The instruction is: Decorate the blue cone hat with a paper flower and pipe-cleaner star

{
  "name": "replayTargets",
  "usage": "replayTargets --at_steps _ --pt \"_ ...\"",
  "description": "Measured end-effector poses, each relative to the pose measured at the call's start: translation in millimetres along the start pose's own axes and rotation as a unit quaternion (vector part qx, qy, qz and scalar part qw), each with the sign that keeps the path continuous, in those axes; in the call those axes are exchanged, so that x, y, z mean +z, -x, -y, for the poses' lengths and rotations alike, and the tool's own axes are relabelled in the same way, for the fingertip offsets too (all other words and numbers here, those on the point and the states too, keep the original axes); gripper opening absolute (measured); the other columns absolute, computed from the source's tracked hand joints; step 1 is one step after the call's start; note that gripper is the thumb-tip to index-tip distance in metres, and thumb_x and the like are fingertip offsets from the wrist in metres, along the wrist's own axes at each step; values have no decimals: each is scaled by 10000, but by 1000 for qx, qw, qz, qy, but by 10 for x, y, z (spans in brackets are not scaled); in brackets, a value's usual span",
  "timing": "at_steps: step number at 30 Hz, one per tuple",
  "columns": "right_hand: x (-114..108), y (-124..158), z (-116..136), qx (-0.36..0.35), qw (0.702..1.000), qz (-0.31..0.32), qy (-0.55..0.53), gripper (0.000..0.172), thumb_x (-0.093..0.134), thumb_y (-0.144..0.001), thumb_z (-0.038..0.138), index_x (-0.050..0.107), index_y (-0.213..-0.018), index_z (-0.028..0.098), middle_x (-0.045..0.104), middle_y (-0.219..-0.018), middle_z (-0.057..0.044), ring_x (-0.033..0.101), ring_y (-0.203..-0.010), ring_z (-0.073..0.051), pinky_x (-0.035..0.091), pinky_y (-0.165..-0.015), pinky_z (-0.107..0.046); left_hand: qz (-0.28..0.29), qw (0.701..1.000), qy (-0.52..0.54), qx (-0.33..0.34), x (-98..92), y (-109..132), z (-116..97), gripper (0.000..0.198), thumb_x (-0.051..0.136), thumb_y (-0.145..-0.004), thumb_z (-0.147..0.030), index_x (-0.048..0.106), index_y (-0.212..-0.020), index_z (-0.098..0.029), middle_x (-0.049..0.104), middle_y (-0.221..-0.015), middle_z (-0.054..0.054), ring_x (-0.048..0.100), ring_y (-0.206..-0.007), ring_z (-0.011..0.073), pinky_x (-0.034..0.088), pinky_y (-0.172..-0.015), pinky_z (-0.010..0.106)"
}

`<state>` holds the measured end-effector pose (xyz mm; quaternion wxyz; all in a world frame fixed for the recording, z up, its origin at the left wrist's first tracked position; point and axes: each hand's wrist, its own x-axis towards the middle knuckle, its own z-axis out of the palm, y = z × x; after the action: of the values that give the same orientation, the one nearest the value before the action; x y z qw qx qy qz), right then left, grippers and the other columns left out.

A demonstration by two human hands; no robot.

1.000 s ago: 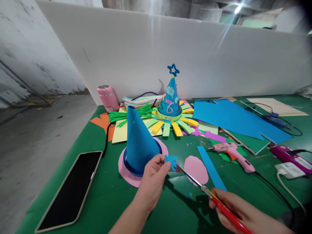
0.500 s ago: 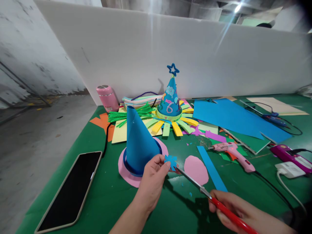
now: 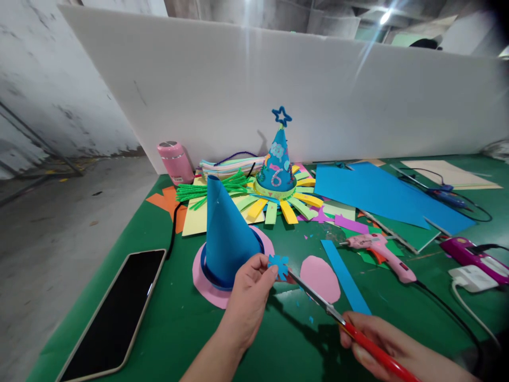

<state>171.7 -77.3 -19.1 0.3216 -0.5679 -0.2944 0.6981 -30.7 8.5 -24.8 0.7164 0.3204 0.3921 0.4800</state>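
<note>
Between the thumb and fingers of my left hand (image 3: 250, 292) is a small blue paper snowflake (image 3: 279, 266) with notched edges. My right hand (image 3: 376, 342) is closed round the red handles of a pair of scissors (image 3: 324, 303); their tips lie close to the snowflake's lower right edge. Just behind my left hand stands a blue paper cone hat (image 3: 228, 239) on a pink brim (image 3: 201, 289). A pink paper oval (image 3: 320, 278) and a blue paper strip (image 3: 345, 278) lie on the green table beyond the scissors.
At the back stands a decorated blue cone hat (image 3: 277, 164) with a star on top. Green pipe cleaners (image 3: 214, 188) and a pink flask (image 3: 175, 162) are to its left. A phone (image 3: 113, 313) lies at left. A pink glue gun (image 3: 384, 252) with its cord and blue sheets (image 3: 382, 191) are at right.
Both hands stay almost in place, still holding the snowflake and the scissors. A small blue scrap now shows near the scissor blades. The view has shifted very slightly.
</note>
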Motion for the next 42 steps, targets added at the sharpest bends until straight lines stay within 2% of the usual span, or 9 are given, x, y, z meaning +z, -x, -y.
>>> replayTargets --at_steps 4,10,18,25,32,42 --pt "16 4 26 -6 998 -12 68 341 703 -528 499 648 -695 207 629 -693 -4 587 -692 -131 477 -623 -171 -10 1000 -7 -7 7 1 -4 108 615 -690 -194 519 -650 -167 541 -615 -26 517 -656 107 369 -647 221" --pt "79 3 55 -54 987 -16 150 374 638 -554 572 602 -614 204 589 -614 -13 581 -729 -187 491 -643 -234 -30 1000 -5 1 10 -3 17 120 635 -671 -208 524 -657 -165 570 -623 -20 523 -651 109 374 -629 214" --pt "63 5 72 -60 984 -21 165 354 649 -560 547 591 -597 199 608 -653 -24 579 -731 -184 489 -635 -218 -10 1000 -6 0 -10 -4 23 117 606 -700 -199 501 -656 -172 532 -612 -33 511 -634 104 376 -678 242" --pt "52 15 85 -70 980 -13 187 283 670 -577 477 604 -616 204 609 -652 -20 574 -760 -200 489 -650 -237 -4 1000 -9 1 -8 -9 8 117 615 -686 -198 509 -644 -173 562 -630 -18 517 -629 111 383 -680 249" --pt "-6 -6 63 -60 975 -14 212 303 641 -588 488 616 -667 197 623 -713 -30 575 -733 -197 484 -667 -248 3 1000 -13 11 -12 -2 25 103 592 -711 -199 510 -655 -171 568 -647 -12 525 -649 117 386 -702 263" --pt "25 -1 48 -56 977 -33 201 286 652 -576 444 622 -705 191 633 -732 -28 578 -722 -191 480 -656 -240 4 1000 -15 8 -21 -11 26 106 598 -705 -205 510 -656 -174 530 -629 -24 502 -634 114 382 -713 274"
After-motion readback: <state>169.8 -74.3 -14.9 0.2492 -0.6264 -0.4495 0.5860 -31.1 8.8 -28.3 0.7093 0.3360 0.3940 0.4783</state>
